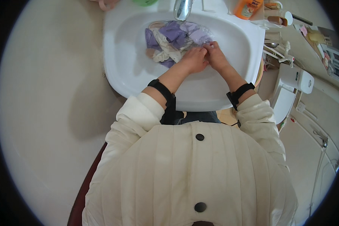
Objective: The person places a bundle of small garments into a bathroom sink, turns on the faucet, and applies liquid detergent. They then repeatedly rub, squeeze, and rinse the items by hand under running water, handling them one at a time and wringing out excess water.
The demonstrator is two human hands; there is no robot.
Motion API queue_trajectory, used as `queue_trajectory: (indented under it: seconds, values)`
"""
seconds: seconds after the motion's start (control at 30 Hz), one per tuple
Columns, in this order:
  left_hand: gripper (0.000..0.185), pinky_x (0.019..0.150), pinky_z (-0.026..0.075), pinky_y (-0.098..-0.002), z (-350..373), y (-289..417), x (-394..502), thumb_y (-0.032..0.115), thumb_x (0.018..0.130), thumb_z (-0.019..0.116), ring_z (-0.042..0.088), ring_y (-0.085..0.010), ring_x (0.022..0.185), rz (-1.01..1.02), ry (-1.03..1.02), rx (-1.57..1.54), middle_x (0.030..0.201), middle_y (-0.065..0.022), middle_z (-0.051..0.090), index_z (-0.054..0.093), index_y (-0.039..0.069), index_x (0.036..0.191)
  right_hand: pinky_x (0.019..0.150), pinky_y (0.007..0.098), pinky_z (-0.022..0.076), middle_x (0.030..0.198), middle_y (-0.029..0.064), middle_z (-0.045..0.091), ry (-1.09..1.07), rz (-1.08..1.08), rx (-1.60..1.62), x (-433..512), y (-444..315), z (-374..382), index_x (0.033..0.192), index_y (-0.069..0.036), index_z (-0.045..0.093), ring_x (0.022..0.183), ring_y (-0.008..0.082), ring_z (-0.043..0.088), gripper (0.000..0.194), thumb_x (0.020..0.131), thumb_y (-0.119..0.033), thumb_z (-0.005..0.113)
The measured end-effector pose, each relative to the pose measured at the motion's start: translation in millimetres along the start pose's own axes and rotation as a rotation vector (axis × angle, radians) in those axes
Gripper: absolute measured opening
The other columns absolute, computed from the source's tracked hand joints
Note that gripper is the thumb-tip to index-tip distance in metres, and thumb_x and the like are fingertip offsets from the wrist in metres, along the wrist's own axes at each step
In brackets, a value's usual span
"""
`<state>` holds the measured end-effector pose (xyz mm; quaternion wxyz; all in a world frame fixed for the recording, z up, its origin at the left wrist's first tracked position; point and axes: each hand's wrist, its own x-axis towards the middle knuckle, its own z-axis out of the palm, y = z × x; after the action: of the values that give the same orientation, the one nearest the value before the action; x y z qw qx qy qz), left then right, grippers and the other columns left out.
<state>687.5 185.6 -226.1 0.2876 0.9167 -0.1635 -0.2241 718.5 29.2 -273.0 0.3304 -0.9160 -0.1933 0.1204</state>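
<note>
A bundle of purple cloth (pixel 173 32) and white patterned cloth (pixel 166 45) lies in the white washbasin (pixel 124 70), with some peach-coloured fabric at its left side. A glossy, clear layer, either thin plastic or water, shows over its upper right part. My left hand (pixel 195 60) is at the bundle's lower right edge, fingers curled and fingertips hidden. Close against it, my right hand (pixel 216 56) has bent fingers at the same edge. Whatever may be pinched between the two hands is too small to make out.
A chrome faucet (pixel 183 10) overhangs the basin's back. An orange bottle (pixel 248 9) stands on the back right corner, beside cups and a black comb (pixel 301 19). The rim's back left holds a green object (pixel 145 2). A white toilet (pixel 285 99) is farther right.
</note>
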Motion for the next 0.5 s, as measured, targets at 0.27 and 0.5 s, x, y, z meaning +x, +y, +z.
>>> queue_trajectory:
  seconds: [0.27, 0.5]
  values:
    - [0.046, 0.094, 0.037, -0.0400, -19, -35, -38, 0.032, 0.079, 0.055, 0.039, -0.0279, 0.116, -0.334, -0.190, 0.299, 0.124, -0.0066, 0.043, 0.045, 0.019, 0.122, 0.081, 0.0408, 0.0422, 0.109, 0.0210, 0.045, 0.104, -0.067, -0.255, 11, -6, -2, 0.104, -0.003, 0.054, 0.098, 0.0351, 0.047, 0.032, 0.072, -0.003, 0.052]
    - [0.040, 0.088, 0.040, -0.0389, -35, -77, -66, 0.036, 0.081, 0.052, 0.045, -0.0278, 0.109, -0.426, 0.004, 0.358, 0.115, -0.0082, 0.050, 0.050, 0.016, 0.116, 0.082, 0.0421, 0.0441, 0.112, 0.0230, 0.040, 0.097, -0.047, -0.231, 13, -7, 20, 0.101, -0.003, 0.051, 0.094, 0.0376, 0.051, 0.027, 0.074, -0.002, 0.051]
